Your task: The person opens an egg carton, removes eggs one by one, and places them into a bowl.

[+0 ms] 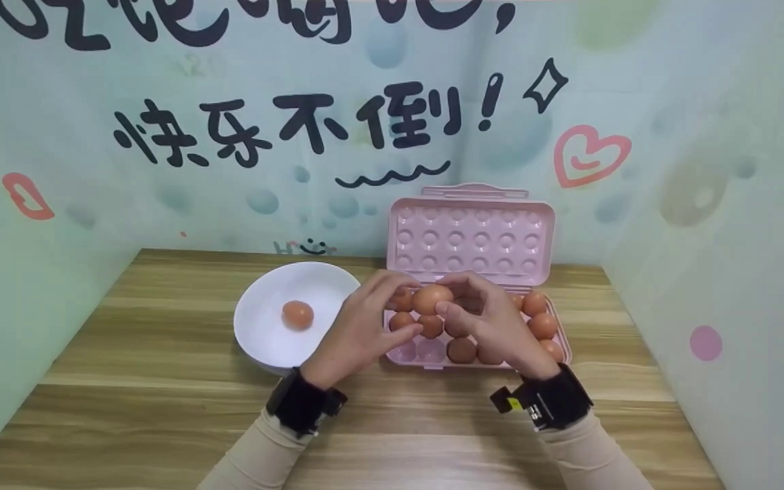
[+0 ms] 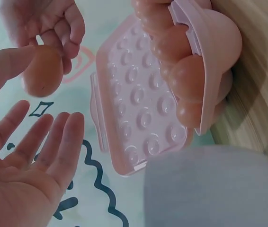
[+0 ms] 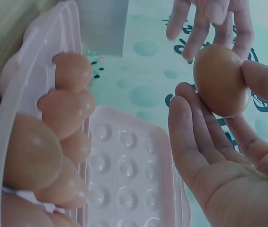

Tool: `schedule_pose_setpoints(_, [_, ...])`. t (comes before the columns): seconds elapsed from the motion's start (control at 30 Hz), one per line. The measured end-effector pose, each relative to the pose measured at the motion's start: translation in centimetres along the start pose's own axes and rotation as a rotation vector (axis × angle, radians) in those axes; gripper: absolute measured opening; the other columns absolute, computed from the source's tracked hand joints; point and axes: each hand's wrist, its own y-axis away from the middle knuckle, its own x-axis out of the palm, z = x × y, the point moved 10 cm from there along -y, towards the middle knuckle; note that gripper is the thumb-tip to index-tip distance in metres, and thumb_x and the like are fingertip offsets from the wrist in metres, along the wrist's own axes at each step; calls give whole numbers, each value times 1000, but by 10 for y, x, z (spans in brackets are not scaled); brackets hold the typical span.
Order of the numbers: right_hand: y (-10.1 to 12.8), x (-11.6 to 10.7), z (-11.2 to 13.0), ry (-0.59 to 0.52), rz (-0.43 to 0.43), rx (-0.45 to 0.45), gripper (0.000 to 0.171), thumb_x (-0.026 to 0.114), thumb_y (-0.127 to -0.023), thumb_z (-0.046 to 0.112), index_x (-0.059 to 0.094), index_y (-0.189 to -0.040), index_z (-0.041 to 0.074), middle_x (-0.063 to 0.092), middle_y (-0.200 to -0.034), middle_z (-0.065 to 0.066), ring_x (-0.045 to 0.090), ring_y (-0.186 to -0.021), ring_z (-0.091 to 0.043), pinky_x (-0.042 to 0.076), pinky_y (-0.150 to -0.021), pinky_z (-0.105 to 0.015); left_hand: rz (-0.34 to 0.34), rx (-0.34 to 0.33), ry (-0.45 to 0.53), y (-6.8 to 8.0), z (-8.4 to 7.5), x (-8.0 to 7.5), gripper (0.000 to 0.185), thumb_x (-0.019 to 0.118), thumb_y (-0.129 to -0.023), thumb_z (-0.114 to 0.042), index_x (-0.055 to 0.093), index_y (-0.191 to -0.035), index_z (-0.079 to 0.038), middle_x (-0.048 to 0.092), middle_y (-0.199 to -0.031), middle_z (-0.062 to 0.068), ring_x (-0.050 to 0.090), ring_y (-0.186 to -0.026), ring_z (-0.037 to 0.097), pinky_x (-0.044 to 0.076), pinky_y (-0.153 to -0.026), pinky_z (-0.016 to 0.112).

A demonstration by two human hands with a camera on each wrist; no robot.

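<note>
A brown egg [image 1: 431, 299] is held up over the pink egg carton [image 1: 433, 366], pinched between the thumb and fingers of my right hand [image 1: 501, 330]. My left hand [image 1: 358, 330] is just left of it, its fingers spread and its palm turned toward the egg. In the right wrist view the right thumb presses one side of the egg [image 3: 221, 80], with the fingers beneath. The left wrist view shows the left thumb overlapping the egg [image 2: 43, 73]. Brown eggs fill much of the carton, and two front-left cups hold none.
Left of the carton stands a white bowl [image 1: 256, 340] with one brown egg [image 1: 297, 315] in it. The carton's lid [image 1: 470, 238] is raised at the back, near the printed wall [image 1: 229, 197]. Everything stands on a wood-grain table [image 1: 160, 422].
</note>
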Motion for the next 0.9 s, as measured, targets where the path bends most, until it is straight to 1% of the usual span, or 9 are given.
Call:
schedule_pose_setpoints(0.1, [0, 4, 0, -30, 17, 7, 37, 76, -100, 37, 67, -131, 19, 72, -125, -1, 70, -116, -19, 55, -104, -39, -11, 25, 29, -2, -4, 4, 49, 89, -87, -15, 64, -130, -12, 63, -127, 2, 68, -112, 16, 60, -95, 34])
schedule_pose_setpoints(0.27, [-1, 11, 1, -37, 47, 11, 32, 74, -102, 34, 66, -127, 16, 73, -119, -3, 73, -107, -21, 58, -93, -34, -30, 44, 53, -1, -8, 7, 43, 89, -87, -12, 66, -124, -11, 64, -119, 1, 68, -105, 12, 60, -85, 24])
schedule_pose_setpoints(0.33, [-1, 13, 1, -49, 65, 6, 31, 73, -102, 32, 65, -127, 14, 74, -119, -4, 73, -106, -22, 58, -93, -34, -35, 46, 61, 0, -8, 7, 42, 89, -87, -12, 67, -122, -10, 64, -117, 2, 67, -104, 12, 60, -82, 22])
schedule_pose_setpoints(0.47, [-1, 18, 1, -66, 103, 1, 31, 71, -103, 31, 64, -127, 13, 74, -121, -3, 74, -108, -21, 58, -97, -34, -37, 42, 34, 1, -7, 8, 40, 89, -87, -15, 68, -121, -11, 65, -116, 1, 66, -104, 12, 59, -81, 21])
schedule_pose_setpoints(0.57, [0, 21, 1, -57, 125, -12, 31, 71, -104, 31, 63, -129, 13, 75, -120, -3, 74, -107, -21, 59, -97, -34, -32, 49, -1, 1, -7, 8, 38, 89, -88, -18, 69, -120, -12, 67, -116, 1, 65, -104, 12, 59, -83, 22])
schedule_pose_setpoints(0.67, [0, 22, 3, -35, 141, -41, 33, 69, -105, 29, 62, -132, 13, 76, -117, -4, 75, -106, -20, 59, -97, -35, -29, 64, -18, 0, -8, 5, 39, 89, -88, -18, 69, -120, -11, 68, -116, 2, 65, -102, 13, 59, -84, 24])
schedule_pose_setpoints(0.73, [0, 21, 6, -17, 148, -68, 34, 69, -105, 27, 61, -135, 13, 76, -118, -4, 74, -108, -21, 58, -101, -39, -26, 62, -33, 0, -8, 0, 38, 89, -87, -17, 69, -119, -10, 68, -115, 3, 65, -100, 13, 59, -83, 26])
schedule_pose_setpoints(0.83, [2, 16, 9, 27, 151, -100, 35, 70, -104, 27, 61, -138, 19, 73, -125, 0, 72, -114, -21, 55, -105, -45, -10, 26, -37, -1, -5, -10, 37, 88, -87, -14, 69, -119, -9, 68, -115, 3, 66, -101, 14, 59, -85, 25])
schedule_pose_setpoints(0.9, [4, 14, 13, 64, 163, -136, 36, 71, -104, 27, 61, -139, 24, 72, -130, 5, 70, -120, -19, 55, -105, -47, 3, -20, -25, -1, 0, -19, 37, 87, -88, -13, 69, -119, -11, 68, -116, 1, 65, -104, 13, 59, -87, 23])
